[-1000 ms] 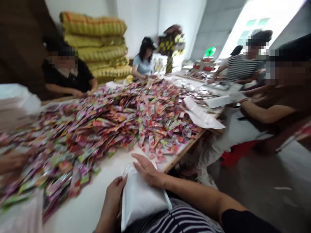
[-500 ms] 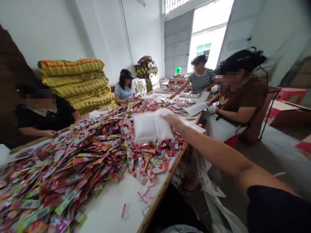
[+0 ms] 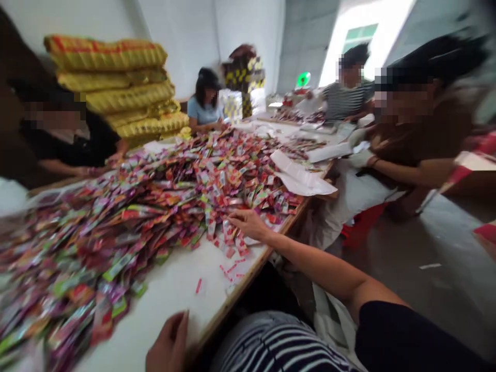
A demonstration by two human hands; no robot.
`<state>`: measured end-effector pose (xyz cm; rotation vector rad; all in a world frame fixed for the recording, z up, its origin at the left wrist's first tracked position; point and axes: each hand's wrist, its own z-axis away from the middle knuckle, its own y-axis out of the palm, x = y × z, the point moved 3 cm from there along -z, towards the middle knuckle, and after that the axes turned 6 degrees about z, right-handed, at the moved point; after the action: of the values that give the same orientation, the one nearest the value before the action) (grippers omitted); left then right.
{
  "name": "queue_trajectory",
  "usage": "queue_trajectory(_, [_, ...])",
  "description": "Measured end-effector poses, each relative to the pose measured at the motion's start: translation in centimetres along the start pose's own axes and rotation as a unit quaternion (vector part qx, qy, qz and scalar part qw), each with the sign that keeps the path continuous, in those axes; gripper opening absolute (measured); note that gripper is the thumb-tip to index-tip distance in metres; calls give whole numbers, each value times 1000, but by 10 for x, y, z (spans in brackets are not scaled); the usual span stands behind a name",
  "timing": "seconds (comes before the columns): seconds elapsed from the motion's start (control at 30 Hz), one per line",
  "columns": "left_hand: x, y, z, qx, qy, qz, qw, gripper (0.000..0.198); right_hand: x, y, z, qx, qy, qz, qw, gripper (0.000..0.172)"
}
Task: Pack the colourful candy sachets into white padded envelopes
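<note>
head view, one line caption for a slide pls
Right hand at a heap of colourful packets on a white table, left hand by the table's edge.

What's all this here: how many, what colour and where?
Table: one, white, centre
Packets: countless, mostly red and purple, heaped on table
Strips: several, red, near table edge
Sheets: at least two, white, table's right side
Sacks: about five, yellow, back left
Patterned stack: one, black and yellow, back
Round object: one, green, back
Co-workers: at least four, in black, blue, stripes and brown, around table
Left hand: one, bare, near table edge
Right hand: one, bare, at the packets
</note>
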<state>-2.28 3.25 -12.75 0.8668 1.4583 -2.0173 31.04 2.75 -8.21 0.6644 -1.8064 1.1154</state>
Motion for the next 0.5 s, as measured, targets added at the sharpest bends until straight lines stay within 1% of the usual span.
queue_trajectory(0.07, [-5,3,10,-16,19,4,1000,31,-8,30,22,55,10,32,998,19])
queue_trajectory(0.13, [-5,10,16,-28,39,8,999,28,-11,54,32,89,-10,71,993,20])
queue_trajectory(0.2, [1,15,17,-32,54,-4,998,29,-7,77,31,95,-73,110,987,22])
queue_trajectory(0.23, [5,14,16,-40,61,-12,997,30,-3,89,29,95,-109,126,982,24])
queue_trajectory(0.27, [8,10,14,-61,73,-24,995,30,3,101,25,101,-139,140,975,25])
queue_trajectory(0.3, [11,2,10,-97,88,-40,991,29,8,115,21,114,-162,152,968,26])
queue_trajectory(0.33, [13,-10,5,-145,107,-61,982,29,14,128,18,130,-178,166,961,28])
queue_trajectory(0.4, [14,-38,-9,-251,133,-118,951,32,23,153,12,152,-190,210,947,30])
queue_trajectory(0.43, [14,-52,-19,-290,130,-149,936,35,25,163,9,151,-187,242,940,32])
queue_trajectory(0.47, [14,-64,-30,-310,114,-178,927,40,25,173,7,146,-177,276,933,35])
queue_trajectory(0.5, [14,-73,-41,-308,93,-204,925,46,23,181,6,140,-167,310,925,38])
